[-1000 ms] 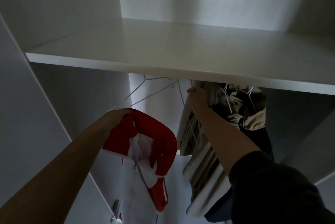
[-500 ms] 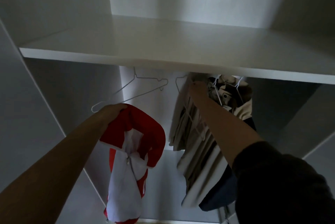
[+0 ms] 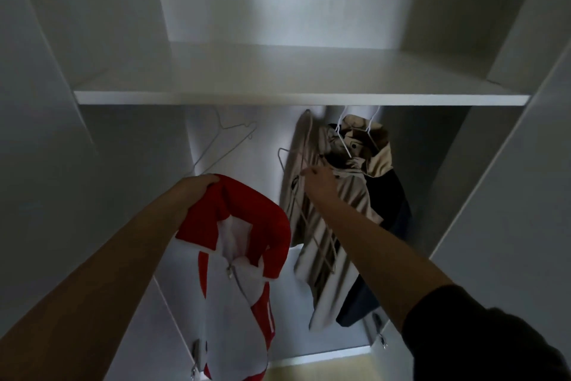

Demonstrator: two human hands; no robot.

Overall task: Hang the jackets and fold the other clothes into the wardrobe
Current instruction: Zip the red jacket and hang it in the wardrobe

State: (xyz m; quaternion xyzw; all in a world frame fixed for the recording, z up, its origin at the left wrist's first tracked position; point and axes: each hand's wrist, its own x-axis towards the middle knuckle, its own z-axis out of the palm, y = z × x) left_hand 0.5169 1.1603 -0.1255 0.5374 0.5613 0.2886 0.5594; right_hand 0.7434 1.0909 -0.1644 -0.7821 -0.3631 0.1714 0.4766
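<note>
Red-and-white jacket [image 3: 234, 241] hangs at lower centre frame, its collar gripped by your left hand [image 3: 197, 187]. It looks not yet on a hanger. Your right hand [image 3: 319, 184] touches the beige jacket [image 3: 349, 195]; I cannot tell whether it pinches. Below the wardrobe's shelf [image 3: 278, 99], right of centre, hang that jacket and a dark patterned jacket [image 3: 358, 146]. You likely need the bare wire hanger [image 3: 210, 148] at left next.

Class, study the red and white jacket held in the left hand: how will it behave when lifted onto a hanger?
Probably floppy: the red and white jacket hangs limp and creased from the left hand. Likely light, since one hand grips it aloft. Its collar gapes open, so it may sit askew.
</note>
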